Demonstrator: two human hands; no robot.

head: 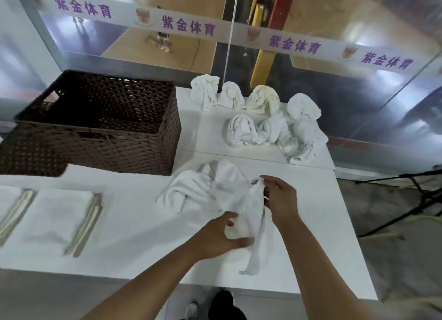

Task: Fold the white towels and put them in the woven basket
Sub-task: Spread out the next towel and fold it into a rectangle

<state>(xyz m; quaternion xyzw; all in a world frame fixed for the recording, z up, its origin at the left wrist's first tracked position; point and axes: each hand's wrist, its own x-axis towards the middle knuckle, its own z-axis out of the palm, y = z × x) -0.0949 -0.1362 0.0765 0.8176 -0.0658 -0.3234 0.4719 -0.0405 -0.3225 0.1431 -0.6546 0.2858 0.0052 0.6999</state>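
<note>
A crumpled white towel (229, 195) lies on the white table (134, 224) in front of me. My right hand (279, 200) pinches its upper edge, lifting part of the cloth. My left hand (220, 236) grips the lower part of the same towel, a strip of which hangs toward the table's front edge. The dark brown woven basket (134, 147) stands at the back left with nothing visible inside. Several more crumpled white towels (263, 113) are heaped at the back right.
Two folded white towels (62, 214) lie flat at the left of the table. A glass wall with purple lettering runs behind the table. A black stand's legs (406, 200) spread on the floor at the right. The table's right edge is close to my right arm.
</note>
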